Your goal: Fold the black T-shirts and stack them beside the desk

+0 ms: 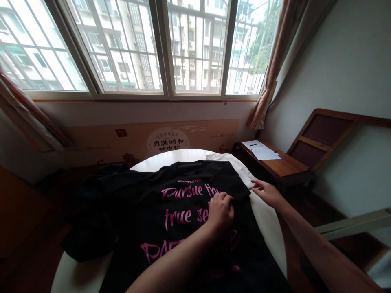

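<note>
A black T-shirt (159, 211) with pink lettering lies spread over a round white table (165, 158). My left hand (220, 211) rests on the shirt's printed front with its fingers curled and pressing into the cloth near a fold. My right hand (269, 192) lies flat at the shirt's right edge, fingers stretched out, touching the fabric where it meets the white tabletop. A white garment (235, 162) lies under the black shirt at the far right of the table.
A wooden side table (284, 166) with papers (261, 151) stands to the right, a wooden frame (324, 136) leaning on the wall behind it. A printed cardboard panel (146, 138) stands below the window. Curtains (269, 81) hang at both sides. Dark clothing (88, 211) trails off the table's left.
</note>
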`<control>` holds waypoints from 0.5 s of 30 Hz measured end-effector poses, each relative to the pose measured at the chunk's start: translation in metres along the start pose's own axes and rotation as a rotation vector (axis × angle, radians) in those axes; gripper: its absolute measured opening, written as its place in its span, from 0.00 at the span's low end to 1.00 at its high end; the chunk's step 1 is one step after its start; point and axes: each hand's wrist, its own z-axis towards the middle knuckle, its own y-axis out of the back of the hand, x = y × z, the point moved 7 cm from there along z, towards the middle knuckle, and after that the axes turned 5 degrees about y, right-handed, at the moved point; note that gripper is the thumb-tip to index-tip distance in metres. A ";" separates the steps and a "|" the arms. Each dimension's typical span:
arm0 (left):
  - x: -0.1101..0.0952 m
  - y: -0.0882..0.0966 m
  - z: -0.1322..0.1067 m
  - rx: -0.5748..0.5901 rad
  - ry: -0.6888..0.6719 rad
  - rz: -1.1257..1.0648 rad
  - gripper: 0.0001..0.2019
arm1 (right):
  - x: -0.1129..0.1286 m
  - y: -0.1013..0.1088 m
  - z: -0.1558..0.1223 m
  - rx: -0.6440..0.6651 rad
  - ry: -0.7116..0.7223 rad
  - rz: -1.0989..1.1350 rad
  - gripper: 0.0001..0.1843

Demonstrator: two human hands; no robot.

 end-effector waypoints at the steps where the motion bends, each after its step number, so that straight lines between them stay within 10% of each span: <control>1: 0.000 0.001 0.003 0.002 -0.006 0.037 0.16 | -0.002 -0.006 -0.007 0.027 0.022 0.001 0.25; 15: 0.059 0.014 0.116 0.117 0.304 0.312 0.28 | 0.019 -0.041 -0.043 -0.074 0.283 -0.214 0.18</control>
